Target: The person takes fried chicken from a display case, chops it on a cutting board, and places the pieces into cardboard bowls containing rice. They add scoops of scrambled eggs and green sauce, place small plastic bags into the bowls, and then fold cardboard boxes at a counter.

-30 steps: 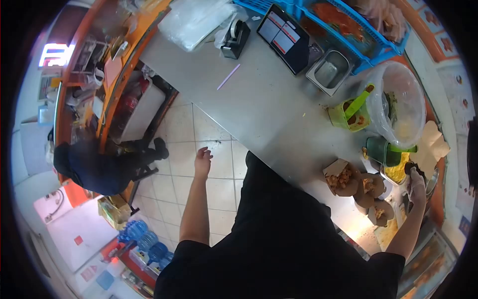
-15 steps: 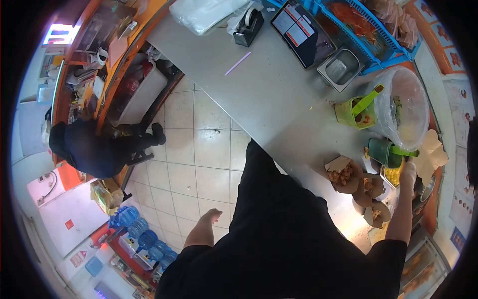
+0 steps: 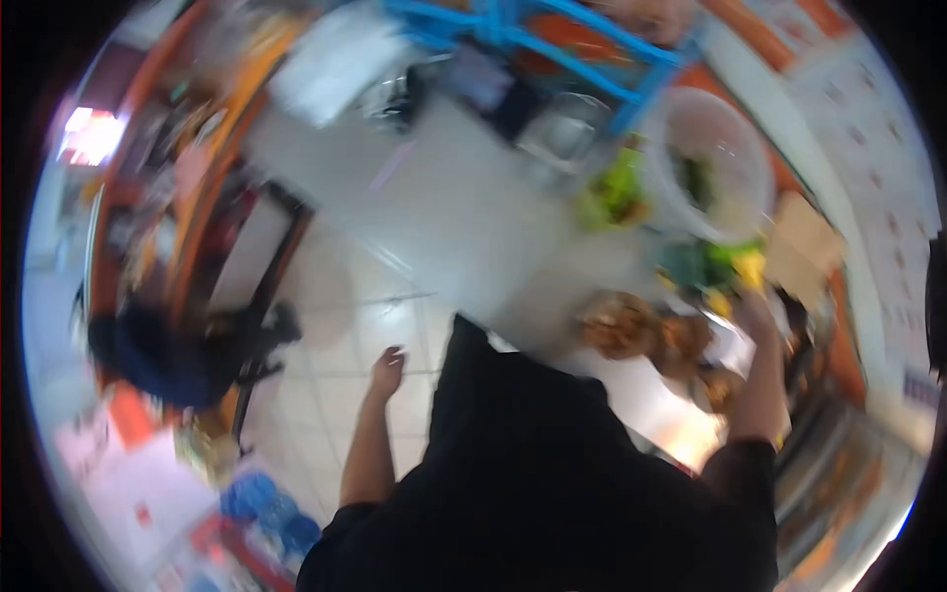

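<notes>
My right hand [image 3: 758,308], blurred, is raised just above a tray of yellow food [image 3: 718,304]. A clump of yellow food [image 3: 750,268] shows at its fingertips, too smeared to name exactly. Beside it lies a green-handled scoop [image 3: 728,259], its dark cup towards the counter. Brown paper boxes [image 3: 681,345] of what looks like fried pieces stand left of my right forearm; the largest open box [image 3: 619,326] is nearest the counter's middle. My left hand [image 3: 390,370] hangs over the tiled floor, fingers loosely curled, with nothing visible in it.
A lined clear tub [image 3: 712,163] stands behind the scoops, beside a lime green scoop holder [image 3: 614,192]. A metal pan [image 3: 567,130], a tablet [image 3: 483,79] and a blue rack [image 3: 552,39] are farther back. At left another person [image 3: 173,355] is by shelves.
The view has swung, shifting the counter left and blurring it. My right hand has come up from the yellow tray with yellow food at its fingers. My left hand has risen slightly.
</notes>
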